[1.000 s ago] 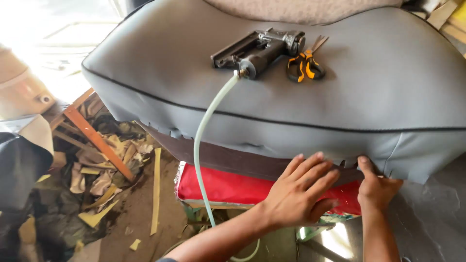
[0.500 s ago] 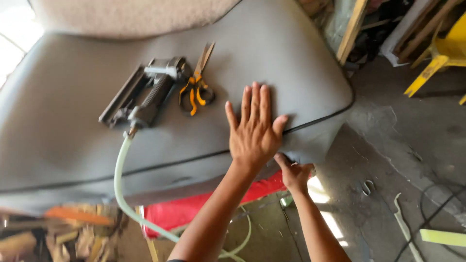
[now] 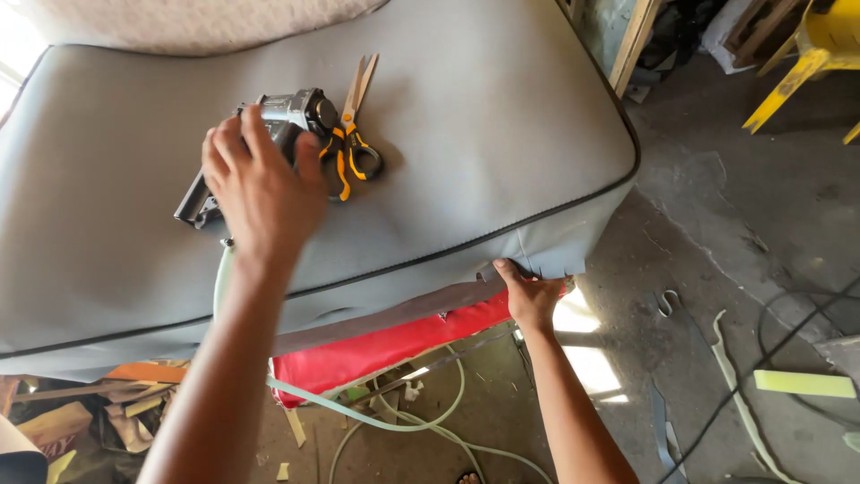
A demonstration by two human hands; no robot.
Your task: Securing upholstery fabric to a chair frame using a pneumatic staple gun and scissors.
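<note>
Workshop setting: bare concrete floor [image 3: 717, 233] with scraps and loose strips. Large grey cushion [image 3: 466, 134] with dark piping fills upper frame, resting over red fabric [image 3: 394, 345]. Left hand [image 3: 264, 193] over staple gun [image 3: 287, 112] lying on cushion top; fingers spread and curled down onto the tool body, not visibly clenched; back of hand hides most of the tool, so contact cannot be confirmed. Pale green hose [image 3: 385, 421] runs from under that wrist, down past cushion edge, looping on floor. Scissors [image 3: 351, 134] with orange and black handles just beside staple gun, to its right, blades pointing away from viewer. Right hand [image 3: 528, 291] at lower front corner of cushion, fingers closed on loose grey cover edge, pinching it from below. Wood offcuts [image 3: 125, 408] lower left. Yellow frame [image 3: 811, 58] upper right, well apart. Dark cable [image 3: 788, 332] across floor at right.
</note>
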